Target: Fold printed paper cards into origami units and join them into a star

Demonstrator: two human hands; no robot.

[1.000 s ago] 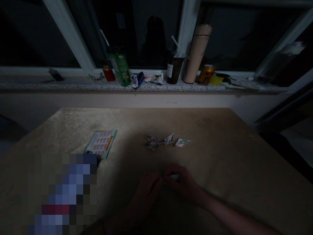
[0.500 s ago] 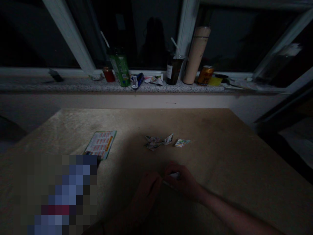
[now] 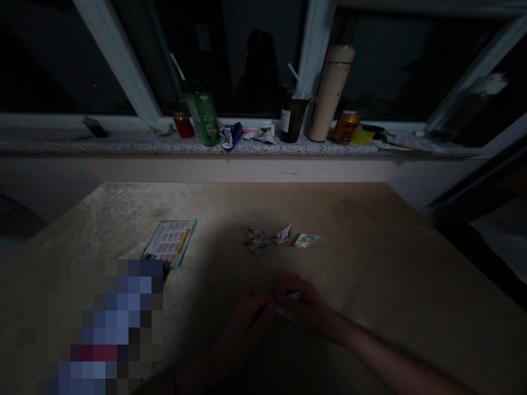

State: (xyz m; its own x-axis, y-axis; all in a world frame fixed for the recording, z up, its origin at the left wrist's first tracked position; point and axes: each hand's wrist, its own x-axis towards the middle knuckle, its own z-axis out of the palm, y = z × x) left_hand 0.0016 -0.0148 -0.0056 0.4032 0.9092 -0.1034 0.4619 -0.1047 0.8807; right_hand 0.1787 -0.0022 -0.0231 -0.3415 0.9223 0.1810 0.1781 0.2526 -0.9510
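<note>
Close to the table's near side, my right hand (image 3: 310,307) is closed on a small piece of folded paper (image 3: 287,314), pale with a faint print. My left hand (image 3: 249,321) meets it from the left, thumb and fingers pinched at the paper's left end. Both hands lie in deep shadow, and the fingers cover much of the paper. Beyond them on the table lie several folded printed paper pieces (image 3: 258,244). One upright pointed piece (image 3: 283,234) stands beside these, and a separate folded piece (image 3: 307,240) rests a little to the right.
A printed card (image 3: 171,241) lies on the table (image 3: 362,236) to the left, next to a blurred-out patch. Along the windowsill (image 3: 255,148) stand a green bottle (image 3: 203,118), a dark cup with a straw (image 3: 293,118), a tall pinkish flask (image 3: 331,93) and an orange can (image 3: 346,127).
My fingers have shifted slightly on the paper, and a bit more of its lower edge shows below my right hand. The pieces on the table have stayed put.
</note>
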